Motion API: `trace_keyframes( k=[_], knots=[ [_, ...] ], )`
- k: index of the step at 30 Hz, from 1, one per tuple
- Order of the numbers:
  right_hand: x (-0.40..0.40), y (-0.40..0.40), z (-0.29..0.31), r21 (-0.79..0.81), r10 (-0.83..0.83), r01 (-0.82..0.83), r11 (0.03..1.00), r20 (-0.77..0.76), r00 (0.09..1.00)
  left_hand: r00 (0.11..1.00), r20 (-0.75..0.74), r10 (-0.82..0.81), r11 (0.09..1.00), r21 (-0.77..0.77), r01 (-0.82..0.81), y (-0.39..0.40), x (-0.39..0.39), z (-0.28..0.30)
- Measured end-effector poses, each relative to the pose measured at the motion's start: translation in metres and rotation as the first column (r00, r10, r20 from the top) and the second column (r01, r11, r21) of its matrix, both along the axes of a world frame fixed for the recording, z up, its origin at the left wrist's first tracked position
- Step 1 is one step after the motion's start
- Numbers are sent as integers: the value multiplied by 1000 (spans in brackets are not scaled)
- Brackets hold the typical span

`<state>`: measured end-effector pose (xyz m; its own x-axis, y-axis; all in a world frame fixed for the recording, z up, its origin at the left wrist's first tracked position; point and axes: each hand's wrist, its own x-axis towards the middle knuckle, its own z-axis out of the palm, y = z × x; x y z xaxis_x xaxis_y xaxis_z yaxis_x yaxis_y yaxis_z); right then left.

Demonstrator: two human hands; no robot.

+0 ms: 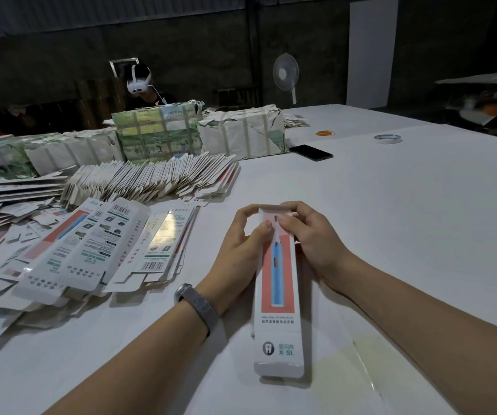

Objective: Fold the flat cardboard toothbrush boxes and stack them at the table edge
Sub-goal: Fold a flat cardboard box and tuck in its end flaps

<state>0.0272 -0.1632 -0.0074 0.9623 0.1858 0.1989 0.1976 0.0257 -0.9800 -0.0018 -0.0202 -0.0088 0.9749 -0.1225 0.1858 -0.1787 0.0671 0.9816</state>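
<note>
I see both forearms reaching forward from the bottom of the view, angled inward so the hands meet over one toothbrush box [277,290] in the middle of the white counter [406,211]. The box lies lengthwise away from me, printed face up with a blue brush on a coral panel, its near end toward the counter's edge and its far end between the two hands.

The left hand [239,244] comes in from the left side of the box, wrist slightly bent, a grey band [195,305] on that wrist. Its fingers are curled round the box's far left corner, thumb pressed on the top face. The right hand [307,235] mirrors it — fingers curled over the far right edge, thumb flat on the printed face just beside the left thumb. The small end flap [274,208] stands up between the fingertips.

To the left lie loose flat boxes [91,250] spread in an overlapping heap, and behind them a fanned row of flat blanks [157,178]. Further back stand paper-wrapped bundles [157,130]. A dark phone [311,152], a tape ring [388,139] and a standing fan [285,74] sit beyond — and another person wearing a white headset is partly hidden behind the bundles.
</note>
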Motion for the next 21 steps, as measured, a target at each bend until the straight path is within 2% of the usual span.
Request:
trace_keyframes(
  k=[7,15,17,21],
  knots=[
    [0,-4,-1,-3,-4,4,1000,13,1000,1000,-1,-5,999,51,5,1,2,-2],
    [0,-4,0,70,25,-25,997,-6,1000,1000,16,-2,995,98,0,1,4,-4],
    [1,-4,2,100,12,-9,995,-30,999,1000,25,-3,993,118,0,0,4,-5],
    [5,-5,0,58,-60,62,996,-45,997,998,53,-14,991,134,6,-1,3,-5]
  ],
)
